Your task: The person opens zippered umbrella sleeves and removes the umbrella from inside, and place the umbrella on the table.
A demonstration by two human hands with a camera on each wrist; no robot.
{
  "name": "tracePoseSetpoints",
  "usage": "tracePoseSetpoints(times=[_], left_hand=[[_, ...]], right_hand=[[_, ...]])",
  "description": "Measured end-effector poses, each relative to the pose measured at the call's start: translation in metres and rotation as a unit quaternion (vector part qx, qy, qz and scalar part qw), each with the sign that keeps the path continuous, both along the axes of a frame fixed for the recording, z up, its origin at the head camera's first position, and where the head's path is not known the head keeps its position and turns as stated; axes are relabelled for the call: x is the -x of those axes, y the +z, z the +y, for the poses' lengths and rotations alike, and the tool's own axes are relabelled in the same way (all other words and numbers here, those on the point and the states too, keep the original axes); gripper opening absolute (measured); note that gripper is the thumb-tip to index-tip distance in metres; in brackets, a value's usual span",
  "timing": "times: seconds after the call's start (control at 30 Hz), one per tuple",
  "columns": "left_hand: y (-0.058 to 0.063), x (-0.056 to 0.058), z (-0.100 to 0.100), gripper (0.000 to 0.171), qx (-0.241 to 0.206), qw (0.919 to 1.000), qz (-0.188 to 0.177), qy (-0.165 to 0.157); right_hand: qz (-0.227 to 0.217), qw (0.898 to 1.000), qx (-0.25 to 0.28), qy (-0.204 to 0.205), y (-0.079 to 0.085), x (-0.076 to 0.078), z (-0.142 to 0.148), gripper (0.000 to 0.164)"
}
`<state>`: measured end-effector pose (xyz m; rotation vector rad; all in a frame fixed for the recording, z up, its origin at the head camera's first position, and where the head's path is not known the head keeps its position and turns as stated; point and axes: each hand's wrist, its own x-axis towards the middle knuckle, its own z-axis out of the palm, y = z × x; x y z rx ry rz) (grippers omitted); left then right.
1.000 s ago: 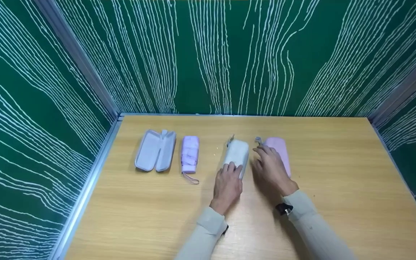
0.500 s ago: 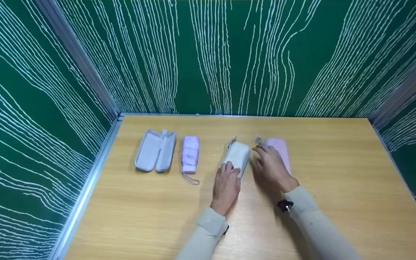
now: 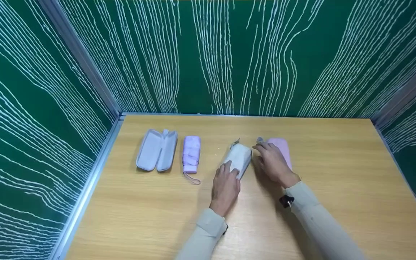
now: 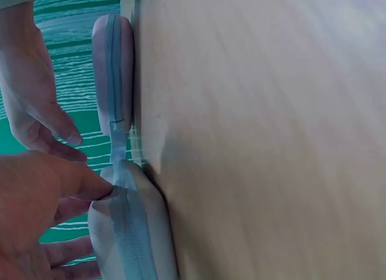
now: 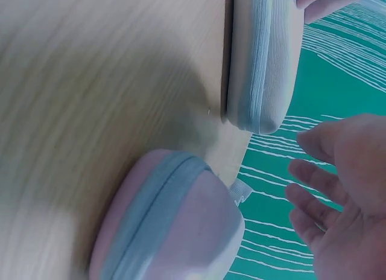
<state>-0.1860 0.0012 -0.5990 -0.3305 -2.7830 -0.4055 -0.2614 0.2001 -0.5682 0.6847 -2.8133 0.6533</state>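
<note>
My left hand [image 3: 225, 187] holds the near end of a whitish zip case [image 3: 239, 157], which lies slanted on the table with its far end to the right. In the left wrist view, the thumb sits at the grey zipper band of the case [image 4: 136, 232], with the fingers over its upper side. My right hand [image 3: 273, 164] is above and beside a pink zip case [image 3: 282, 146], hiding much of it. The right wrist view shows that hand [image 5: 350, 201] with spread, loosely bent fingers, apart from both cases. A grey tab [image 3: 260, 139] sticks out at the pink case's far end.
On the left of the wooden table [image 3: 139, 216] lies an open grey zip case [image 3: 150, 150]. Beside it is a folded lilac umbrella [image 3: 191, 153] with a wrist strap [image 3: 192, 179]. Green panels [image 3: 208, 57] with white lines border the table.
The whitish case has turned clockwise under my left hand, its far end swinging right and slightly nearer. The right hand stays almost in place by the pink case.
</note>
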Motion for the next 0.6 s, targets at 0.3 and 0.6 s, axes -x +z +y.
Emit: tracePoseSetpoints(times=[0.3, 0.6], left_hand=[[0.004, 0.0, -0.002, 0.014, 0.015, 0.9998, 0.011, -0.001], [0.002, -0.001, -0.003, 0.012, 0.019, 0.9996, 0.023, -0.001]], right_hand=[[-0.062, 0.998, -0.022, -0.003, 0.008, 0.007, -0.001, 0.041], [-0.093, 0.995, -0.034, -0.001, 0.011, 0.012, -0.002, 0.043]])
